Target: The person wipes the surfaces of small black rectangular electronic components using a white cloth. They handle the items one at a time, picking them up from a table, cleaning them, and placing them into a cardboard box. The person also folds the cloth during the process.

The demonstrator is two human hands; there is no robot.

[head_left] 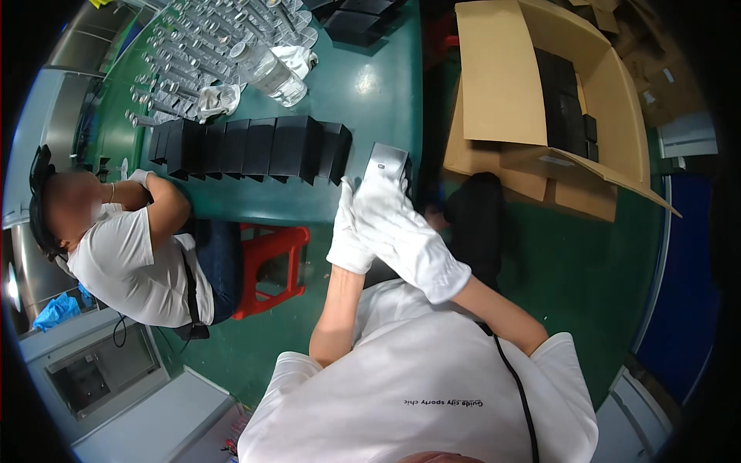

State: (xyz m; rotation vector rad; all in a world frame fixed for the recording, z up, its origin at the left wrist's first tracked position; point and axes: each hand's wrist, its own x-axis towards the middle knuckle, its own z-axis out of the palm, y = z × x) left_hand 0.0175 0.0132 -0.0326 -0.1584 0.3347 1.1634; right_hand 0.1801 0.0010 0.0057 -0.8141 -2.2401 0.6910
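Observation:
Both my hands wear white gloves and come together at the table's front right corner, around a silver-grey box point(390, 160) with a dark side. My right hand point(401, 235) lies across the near part of the box, its fingers closed over it and overlapping my other hand. Pressed in from the left, my left hand point(351, 235) shows its thumb side; most of its fingers are hidden behind the right glove. Just left of the box stands a row of black boxes point(258, 147) along the green table point(370, 85).
Many clear pieces with metal stems point(193, 54) crowd the far left table, beside a clear bottle point(270, 75). More black boxes point(355, 23) lie at the back. An open carton point(502, 77) stands at right. A person point(147, 262) sits left, near a red stool point(274, 270).

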